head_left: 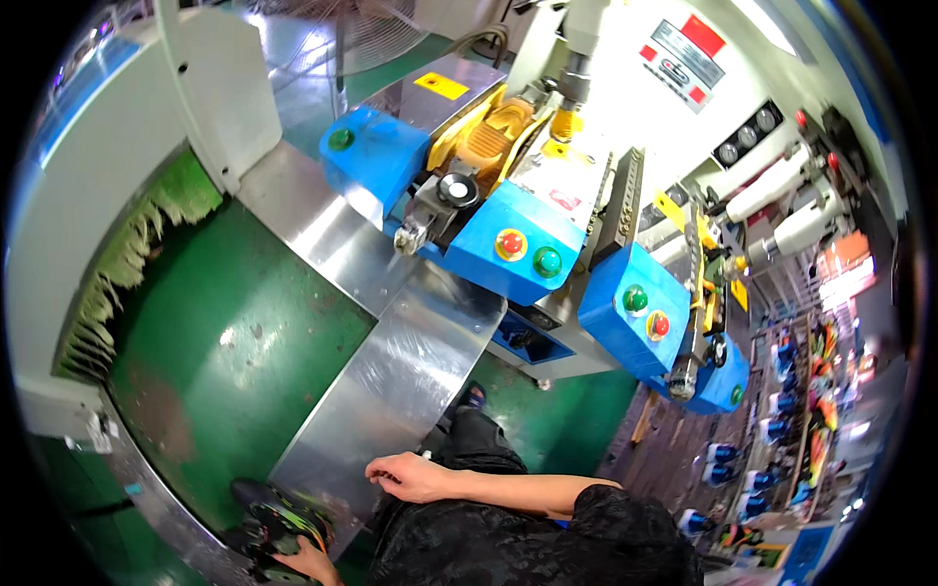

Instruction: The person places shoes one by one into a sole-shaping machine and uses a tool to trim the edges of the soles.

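Note:
At the lower left, my left hand (311, 563) is closed round a dark shoe (266, 516) with green and orange parts. The shoe is above the corner where the metal ledge (401, 361) meets the green surface (234, 332). Part of the shoe and some of my fingers are hidden or blurred. My right hand (415, 478) hangs in front of my body over the ledge's near end, its fingers loosely curled, and I see nothing in them. My right forearm comes in from the right.
Ahead stands a white machine with blue control boxes (518, 239), coloured push buttons and a yellow shoe-shaped pad (491, 137). A similar station (640, 313) is to its right. A frayed green curtain (127, 259) hangs at the left housing. Racks of shoes (772, 430) line the right; a fan (357, 34) is behind.

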`<state>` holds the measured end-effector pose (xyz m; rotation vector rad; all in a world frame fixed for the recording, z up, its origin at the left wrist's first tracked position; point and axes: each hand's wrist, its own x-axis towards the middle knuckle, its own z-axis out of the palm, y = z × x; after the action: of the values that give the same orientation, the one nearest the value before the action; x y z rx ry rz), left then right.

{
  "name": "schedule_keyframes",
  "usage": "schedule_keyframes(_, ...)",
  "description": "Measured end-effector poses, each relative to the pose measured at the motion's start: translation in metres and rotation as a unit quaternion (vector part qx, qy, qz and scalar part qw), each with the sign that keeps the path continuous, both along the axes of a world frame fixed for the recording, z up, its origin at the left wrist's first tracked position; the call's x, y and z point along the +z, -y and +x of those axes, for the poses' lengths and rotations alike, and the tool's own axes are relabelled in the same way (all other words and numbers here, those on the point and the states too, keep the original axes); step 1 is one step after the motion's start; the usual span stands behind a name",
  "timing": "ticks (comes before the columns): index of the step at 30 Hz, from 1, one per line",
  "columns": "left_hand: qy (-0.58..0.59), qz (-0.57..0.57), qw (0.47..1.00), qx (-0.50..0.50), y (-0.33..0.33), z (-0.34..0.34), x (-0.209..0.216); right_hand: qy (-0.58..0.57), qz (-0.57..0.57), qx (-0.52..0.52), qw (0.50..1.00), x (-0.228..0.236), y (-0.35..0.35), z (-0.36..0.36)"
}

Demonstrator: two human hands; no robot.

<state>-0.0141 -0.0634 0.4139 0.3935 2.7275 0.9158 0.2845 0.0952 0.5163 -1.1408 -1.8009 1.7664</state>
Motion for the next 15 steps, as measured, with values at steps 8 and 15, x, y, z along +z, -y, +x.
schedule_keyframes(8,-0.369,0.159,0.898,-0.179,-0.075,0.08,0.106,-0.009,0.026,-0.037,0.999,0.005,0.002,0.06)
schedule_keyframes(15,0.051,0.359,0.869,-0.336,-0.225,0.195,0.126,0.01,-0.02,-0.209,0.978,0.01,0.029,0.181)
